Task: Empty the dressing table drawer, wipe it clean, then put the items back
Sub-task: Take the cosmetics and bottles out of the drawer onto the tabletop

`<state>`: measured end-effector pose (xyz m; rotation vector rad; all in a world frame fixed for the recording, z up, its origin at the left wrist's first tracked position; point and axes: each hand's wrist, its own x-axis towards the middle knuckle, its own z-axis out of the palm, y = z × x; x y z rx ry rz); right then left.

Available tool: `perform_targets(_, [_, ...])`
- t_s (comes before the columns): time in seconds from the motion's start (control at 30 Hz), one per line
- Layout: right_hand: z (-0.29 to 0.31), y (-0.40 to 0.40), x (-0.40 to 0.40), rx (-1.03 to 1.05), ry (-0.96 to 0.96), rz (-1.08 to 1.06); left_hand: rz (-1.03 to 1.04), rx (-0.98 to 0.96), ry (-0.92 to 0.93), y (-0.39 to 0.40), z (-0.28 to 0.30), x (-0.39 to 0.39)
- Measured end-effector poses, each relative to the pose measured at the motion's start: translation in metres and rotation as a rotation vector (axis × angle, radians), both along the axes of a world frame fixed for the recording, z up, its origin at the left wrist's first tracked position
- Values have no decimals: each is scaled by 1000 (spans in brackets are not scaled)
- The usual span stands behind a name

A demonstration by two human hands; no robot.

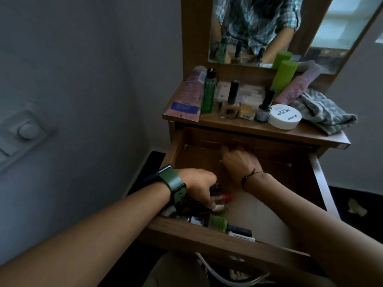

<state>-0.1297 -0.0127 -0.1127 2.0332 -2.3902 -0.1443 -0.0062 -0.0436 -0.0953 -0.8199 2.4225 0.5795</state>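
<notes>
The wooden drawer (317, 179) of the dressing table is pulled out. My left hand (199, 186), with a green watch on the wrist, reaches into the drawer's front left corner and its fingers close around small bottles (219, 208) there, one with a red cap (228, 197). More small items lie along the front wall, among them a green bottle (217, 223). My right hand (238, 162) reaches to the dark back of the drawer, fingers curled down; what they touch is hidden.
The table top (310, 133) holds a pink tube (186, 100), a green bottle (208, 94), nail polish bottles (230, 104), a white jar (285, 119), a tall green can (284, 76) and a checked cloth (323, 110). A mirror (259, 27) stands behind. A grey wall is at the left.
</notes>
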Motion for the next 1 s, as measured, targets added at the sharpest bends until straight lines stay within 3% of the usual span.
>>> perform_targets(0.1, [10, 9, -6, 16, -133, -62, 53, 2, -40, 0, 2, -8])
perform_targets(0.23, [40, 29, -15, -55, -322, -74, 175, 144, -83, 1, 7, -11])
perform_targets(0.33, [70, 44, -24, -115, -459, -18, 169, 161, 10, 9, 14, -7])
perform_targets(0.4, [92, 52, -31, -158, -673, -28, 233, 260, 175, 16, 27, 0])
perform_targets(0.5, [127, 55, -43, -311, -978, -57, 432, 541, 607, 17, 63, 11])
perform_targets(0.6, [159, 37, -58, -527, -930, -44, 581, 548, 1133, -5, 113, 11])
perform_targets(0.7, [182, 0, -68, -613, -832, -54, 645, 360, 1401, -46, 165, -6])
perform_targets(0.8, [186, -39, -69, -518, -809, -86, 571, 91, 1329, -87, 191, -31])
perform_targets(0.93, [168, -81, -69, -301, -544, -146, 429, 8, 897, -131, 186, -63])
perform_targets(1.0, [158, -95, -72, -273, -571, -192, 374, -8, 698, -143, 177, -78])
